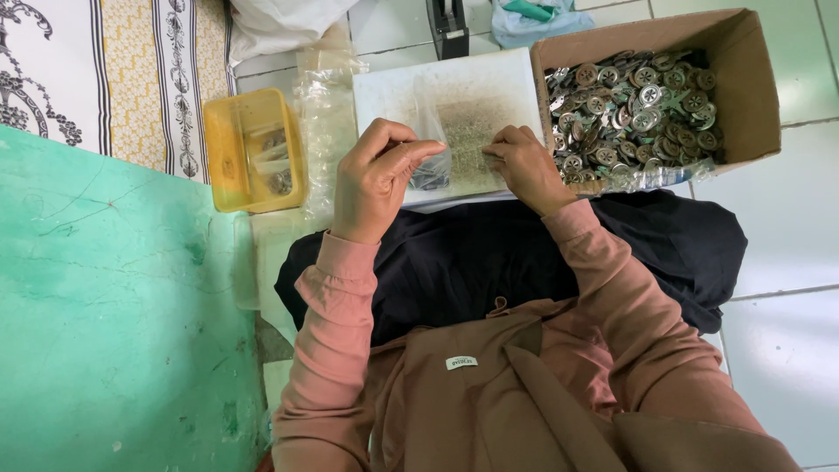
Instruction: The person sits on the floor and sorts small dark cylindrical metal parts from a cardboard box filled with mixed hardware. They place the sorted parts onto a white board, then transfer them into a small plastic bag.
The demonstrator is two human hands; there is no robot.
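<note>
My left hand (377, 175) pinches the top of a small clear plastic bag (431, 169) that hangs over a white board (384, 92) and holds dark small parts at its bottom. My right hand (523, 166) rests on the board's near right part, fingers curled and pinched; whether it holds a small part I cannot tell. The board's middle is covered with a patch of tiny dark bits (468, 127). Right of the board, a cardboard box (743, 87) lies open, full of round silver metal parts (638, 109).
A yellow plastic tub (225, 153) with clear bags inside stands left of the board, next to a pile of clear bags (325, 114). A green wall (105, 306) fills the left. White floor tiles (786, 262) lie to the right. A dark cloth (489, 253) covers my lap.
</note>
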